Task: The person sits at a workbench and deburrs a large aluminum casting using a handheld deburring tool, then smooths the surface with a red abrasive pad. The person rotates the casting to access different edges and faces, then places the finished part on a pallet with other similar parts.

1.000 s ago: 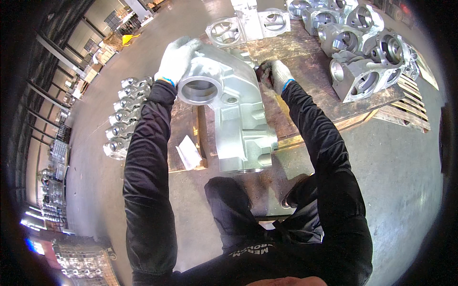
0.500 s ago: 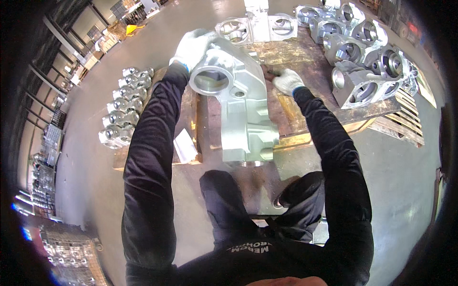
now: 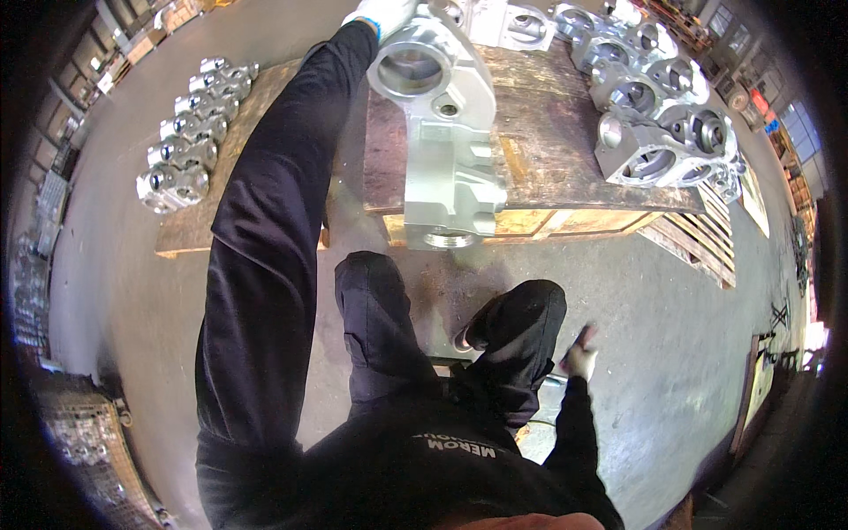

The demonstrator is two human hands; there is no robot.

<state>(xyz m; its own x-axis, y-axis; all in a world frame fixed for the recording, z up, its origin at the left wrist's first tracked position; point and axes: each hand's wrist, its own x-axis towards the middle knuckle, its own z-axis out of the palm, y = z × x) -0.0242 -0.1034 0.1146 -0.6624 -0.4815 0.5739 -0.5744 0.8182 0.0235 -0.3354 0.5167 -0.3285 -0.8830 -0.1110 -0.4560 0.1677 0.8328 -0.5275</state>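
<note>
Here, the gloved left hand (image 3: pixel 382 12) grips the top of a silvery cast-metal housing (image 3: pixel 444 132), long and bored through, standing on the wooden pallet (image 3: pixel 565 168); the right hand (image 3: pixel 579 358) hangs low, its grip unclear.

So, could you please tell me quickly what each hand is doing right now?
Left hand: gripping the top of the large metal casting.
Right hand: down by the leg, closed on a small dark object.

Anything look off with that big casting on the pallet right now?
Yes: the long grey metal casting overhangs the front edge of the wooden pallet, its lower end unsupported. Only the left hand touches it; the right hand hangs low.
</note>
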